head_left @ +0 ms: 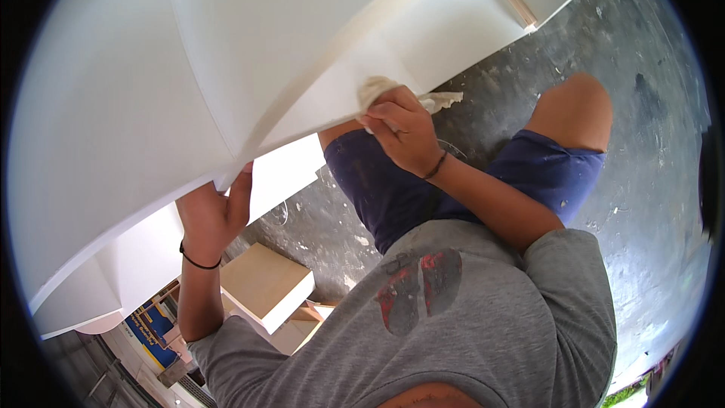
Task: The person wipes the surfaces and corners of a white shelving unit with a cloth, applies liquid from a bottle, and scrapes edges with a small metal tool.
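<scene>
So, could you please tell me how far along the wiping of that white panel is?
Done: cannot tell; the white panel looks uniformly clean. In hand: the right hand presses a cloth against the panel's edge while the left hand steadies its corner. Left: unclear from this view.

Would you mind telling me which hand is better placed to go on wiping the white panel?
Probably the right hand: it holds the cloth against the white panel, while the left hand grips its lower edge.
</scene>
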